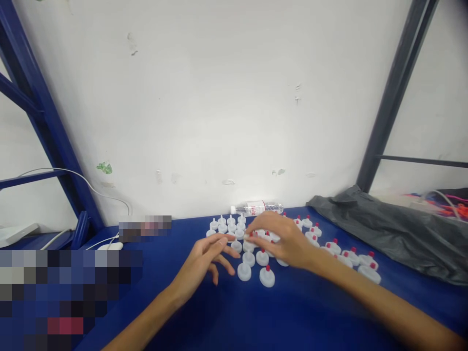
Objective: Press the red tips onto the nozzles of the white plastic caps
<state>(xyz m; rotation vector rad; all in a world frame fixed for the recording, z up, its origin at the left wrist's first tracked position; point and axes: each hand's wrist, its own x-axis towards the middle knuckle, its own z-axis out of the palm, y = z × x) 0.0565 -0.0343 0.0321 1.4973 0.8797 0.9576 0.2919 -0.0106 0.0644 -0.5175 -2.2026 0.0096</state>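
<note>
Head view shows the left hand (210, 253) with fingers loosely spread beside plain white nozzle caps (244, 272), which stand upright in rows on the blue tabletop (226, 317). The right hand (283, 239) arches above red-tipped nozzle caps (267, 278), its thumb and index fingertips near the plain ones (whether they pinch one, I cannot tell). Behind, a clear plastic bottle (256, 208) lies near the wall (219, 122).

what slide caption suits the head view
Left hand, right hand at white caps, some red-tipped, on a blue surface.
</note>
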